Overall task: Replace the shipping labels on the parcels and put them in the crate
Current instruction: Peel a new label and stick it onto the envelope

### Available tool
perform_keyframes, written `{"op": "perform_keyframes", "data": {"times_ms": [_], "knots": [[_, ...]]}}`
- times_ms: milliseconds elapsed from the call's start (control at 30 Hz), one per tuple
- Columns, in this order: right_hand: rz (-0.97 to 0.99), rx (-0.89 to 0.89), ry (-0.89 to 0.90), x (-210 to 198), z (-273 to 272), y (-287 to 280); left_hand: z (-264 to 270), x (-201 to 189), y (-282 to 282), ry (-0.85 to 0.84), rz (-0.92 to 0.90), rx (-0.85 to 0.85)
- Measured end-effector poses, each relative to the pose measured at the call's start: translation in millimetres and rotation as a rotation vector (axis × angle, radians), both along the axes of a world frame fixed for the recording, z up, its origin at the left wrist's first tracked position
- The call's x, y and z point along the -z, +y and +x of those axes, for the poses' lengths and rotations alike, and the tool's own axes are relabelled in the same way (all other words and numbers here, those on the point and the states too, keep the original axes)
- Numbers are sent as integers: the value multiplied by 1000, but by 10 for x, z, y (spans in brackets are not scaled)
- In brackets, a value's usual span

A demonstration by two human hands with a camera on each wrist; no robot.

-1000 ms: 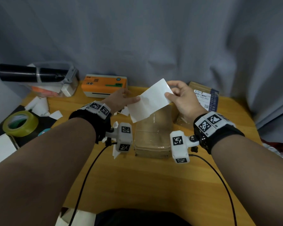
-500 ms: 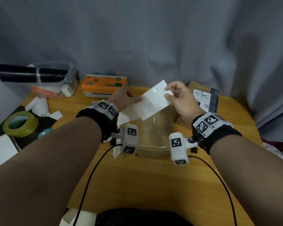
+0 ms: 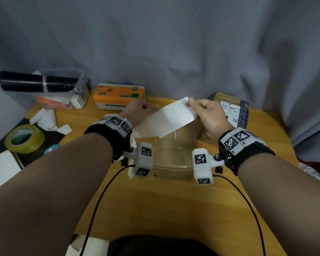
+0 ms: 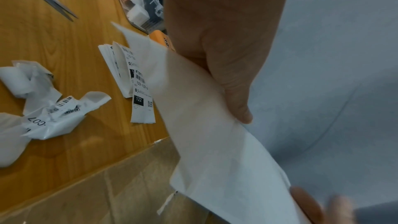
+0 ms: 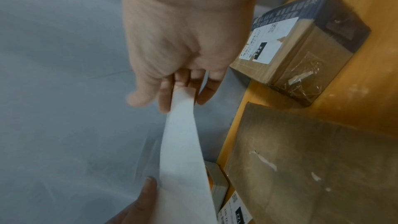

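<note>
Currently a label (image 3: 171, 118) is being held just above the parcel (image 3: 174, 152), pinched at opposite ends by the left hand (image 3: 137, 112) and the right hand (image 3: 206, 115). Being thin, limp and probably sticky, it is best gripped by its edges and kept taut.

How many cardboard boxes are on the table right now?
2: a bare box lies between the wrists under the held label; a labelled box stands behind the right hand. Others may be hidden.
</note>
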State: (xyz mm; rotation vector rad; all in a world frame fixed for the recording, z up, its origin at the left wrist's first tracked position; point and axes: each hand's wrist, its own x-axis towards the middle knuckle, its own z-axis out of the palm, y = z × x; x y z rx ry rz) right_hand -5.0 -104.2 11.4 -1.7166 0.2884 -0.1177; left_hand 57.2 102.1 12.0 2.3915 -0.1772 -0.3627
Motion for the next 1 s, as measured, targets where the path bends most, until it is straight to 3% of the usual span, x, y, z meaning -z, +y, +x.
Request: {"op": "perform_keyframes", "data": {"times_ms": [300,533,1000], "knots": [[77,117,-9,8,16,-17,-3,15,-80,-39,16,90],[197,257,-53,-25,63,16,4,17,-113,-30,-38,31],[171,265,-71,-18,111,100,-19,91,87,-1,-43,-64]]}}
